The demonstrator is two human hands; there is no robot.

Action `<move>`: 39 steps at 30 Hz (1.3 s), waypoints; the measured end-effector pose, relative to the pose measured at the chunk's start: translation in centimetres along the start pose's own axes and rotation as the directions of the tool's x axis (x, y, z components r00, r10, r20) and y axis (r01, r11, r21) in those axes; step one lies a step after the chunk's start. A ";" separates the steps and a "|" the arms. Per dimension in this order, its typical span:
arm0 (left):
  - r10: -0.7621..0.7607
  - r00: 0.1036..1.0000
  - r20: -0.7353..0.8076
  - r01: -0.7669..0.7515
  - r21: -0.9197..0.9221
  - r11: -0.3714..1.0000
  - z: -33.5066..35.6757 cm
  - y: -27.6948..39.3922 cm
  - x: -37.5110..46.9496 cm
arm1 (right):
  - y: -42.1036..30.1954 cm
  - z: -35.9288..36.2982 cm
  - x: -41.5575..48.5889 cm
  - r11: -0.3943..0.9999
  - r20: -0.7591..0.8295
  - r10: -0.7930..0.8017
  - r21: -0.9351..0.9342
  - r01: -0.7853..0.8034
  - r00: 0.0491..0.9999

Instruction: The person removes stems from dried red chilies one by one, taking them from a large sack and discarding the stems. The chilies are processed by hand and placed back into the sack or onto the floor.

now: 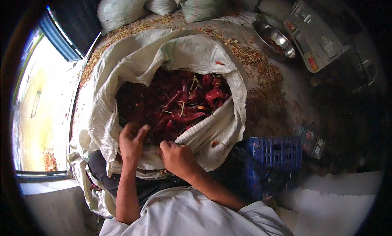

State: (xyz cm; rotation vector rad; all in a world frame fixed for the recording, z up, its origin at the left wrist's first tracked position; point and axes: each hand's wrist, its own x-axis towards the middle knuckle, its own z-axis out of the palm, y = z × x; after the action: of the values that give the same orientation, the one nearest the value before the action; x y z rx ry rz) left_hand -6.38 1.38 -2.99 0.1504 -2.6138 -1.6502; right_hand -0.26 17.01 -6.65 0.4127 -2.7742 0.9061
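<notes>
A large white woven sack (105, 113) stands before me with its mouth spread wide and its rim partly rolled outward. Dried dark-red chili peppers (186, 113) fill it, some with pale stalks. My left hand (131, 144) is at the near left of the mouth, thumb and fingers apart over the peppers; nothing shows between them, though some fingertips are in shadow. With curled fingers my right hand (179, 159) grips the near rim, where a fold of the sack runs up to the right.
Several full sacks (122, 9) stand at the back. Stalks and chaff (257, 61) litter the floor around the sack. A metal bowl (272, 39) and a grey plastic container (318, 36) are at the back right. A blue plastic crate (275, 156) stands at right, a bright doorway (43, 107) at left.
</notes>
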 end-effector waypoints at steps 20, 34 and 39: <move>0.076 0.995 -0.063 -0.096 -0.470 0.877 -1.6 -0.2 6.1 | -0.8 -2.0 1.5 0.774 -0.179 0.267 0.625 -0.100 0.947; 0.086 0.996 0.002 -0.047 -0.823 0.566 -3.3 2.7 -1.4 | -3.9 -3.0 4.3 0.446 0.092 0.213 0.877 -0.181 0.973; 0.053 0.985 -0.163 -0.130 -0.506 0.853 -3.7 3.6 -4.6 | -4.1 -4.4 3.6 0.591 -0.034 0.252 0.797 -0.127 0.967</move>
State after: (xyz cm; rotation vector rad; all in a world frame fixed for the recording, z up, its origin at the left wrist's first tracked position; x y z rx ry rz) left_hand -1.69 0.11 1.86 0.1121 -1.9523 -2.1392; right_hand -1.89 15.73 0.01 0.1355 -2.1388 2.1316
